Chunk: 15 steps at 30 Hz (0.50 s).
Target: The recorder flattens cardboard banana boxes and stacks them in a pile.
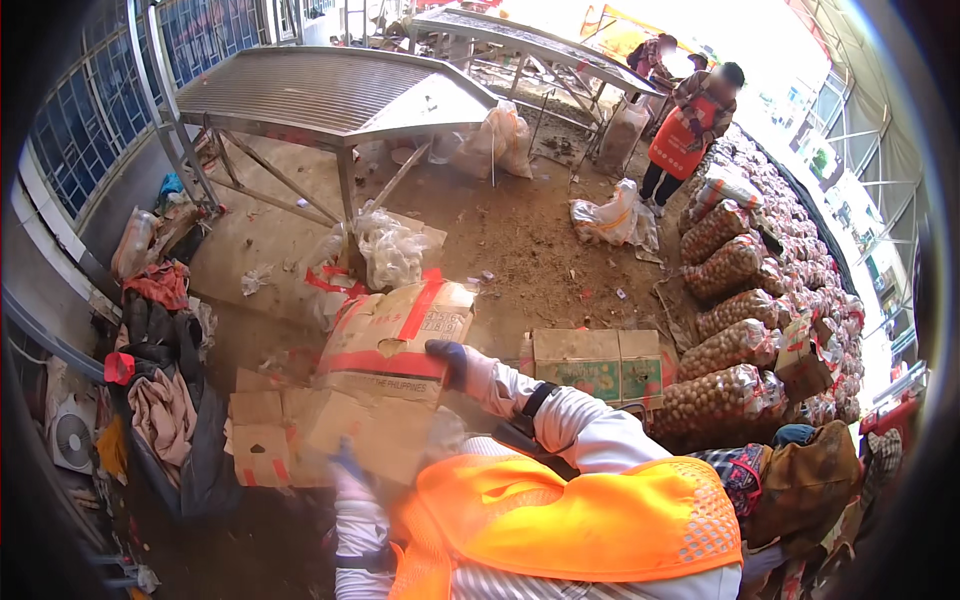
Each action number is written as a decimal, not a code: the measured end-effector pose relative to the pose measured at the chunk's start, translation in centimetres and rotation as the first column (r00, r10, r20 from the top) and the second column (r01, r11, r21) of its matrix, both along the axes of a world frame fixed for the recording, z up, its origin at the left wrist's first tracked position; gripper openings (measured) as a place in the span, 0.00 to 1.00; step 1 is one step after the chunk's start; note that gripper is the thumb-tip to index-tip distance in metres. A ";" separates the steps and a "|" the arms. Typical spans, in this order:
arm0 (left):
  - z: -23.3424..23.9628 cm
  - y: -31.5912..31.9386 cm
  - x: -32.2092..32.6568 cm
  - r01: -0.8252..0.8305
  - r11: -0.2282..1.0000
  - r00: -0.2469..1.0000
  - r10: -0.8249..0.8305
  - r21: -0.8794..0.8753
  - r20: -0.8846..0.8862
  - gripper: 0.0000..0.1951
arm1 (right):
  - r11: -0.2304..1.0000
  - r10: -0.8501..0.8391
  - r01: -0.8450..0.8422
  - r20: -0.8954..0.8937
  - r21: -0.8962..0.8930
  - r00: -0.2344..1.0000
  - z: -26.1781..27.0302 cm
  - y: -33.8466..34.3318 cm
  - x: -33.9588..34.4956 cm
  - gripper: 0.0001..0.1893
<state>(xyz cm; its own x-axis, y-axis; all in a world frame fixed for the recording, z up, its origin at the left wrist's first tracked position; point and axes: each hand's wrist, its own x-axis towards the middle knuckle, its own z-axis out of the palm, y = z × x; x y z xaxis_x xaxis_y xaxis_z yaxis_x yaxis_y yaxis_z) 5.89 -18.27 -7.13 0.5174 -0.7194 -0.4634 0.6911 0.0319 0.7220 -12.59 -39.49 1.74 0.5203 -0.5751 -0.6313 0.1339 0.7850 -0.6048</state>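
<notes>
A worn, partly flattened cardboard carton (390, 330) with red bands and printing is tilted in front of me. My right hand (450, 364), in a dark blue glove, grips its right edge. At the lower left edge of its plain flap (375, 435) is my left hand (349, 459), in a blue glove and blurred by motion. Its fingers overlap the cardboard, but their hold is unclear. Under and left of the carton lie other flattened cardboard pieces (262, 431) with red tape. My orange mesh vest (570, 517) and white sleeves fill the foreground.
A ribbed metal table (300, 90) stands ahead, with plastic bags (390, 244) by its leg. Cardboard with green print (592, 367) lies right. Several filled mesh sacks (727, 352) form a stack there. Clothes (161, 420) hang left. A person in a red apron (679, 142) stands farther off.
</notes>
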 end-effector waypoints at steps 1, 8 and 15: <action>-1.5 0.4 0.1 -0.001 1.000 1.000 0.001 0.007 -0.002 0.20 | 1.000 0.001 -0.001 -0.002 0.007 1.000 -0.8 0.3 -0.1 0.12; -2.3 3.5 -1.3 0.217 0.913 0.975 -0.186 0.347 -0.120 0.19 | 0.886 0.037 -0.119 -0.187 -0.448 0.982 -1.2 -0.3 0.9 0.10; -1.5 5.3 -1.5 0.011 0.963 0.994 0.017 0.270 -0.104 0.23 | 0.890 0.210 -0.060 0.290 -0.451 0.934 -7.7 -8.7 -2.6 0.14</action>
<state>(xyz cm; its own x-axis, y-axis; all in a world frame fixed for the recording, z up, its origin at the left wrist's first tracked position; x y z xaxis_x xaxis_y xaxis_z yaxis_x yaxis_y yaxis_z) 4.38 -12.99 -8.59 0.4577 -0.5584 -0.6919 0.7632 -0.1524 0.6279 -15.14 -48.21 -5.94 0.7432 -0.6578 -0.1224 0.2912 0.4826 -0.8260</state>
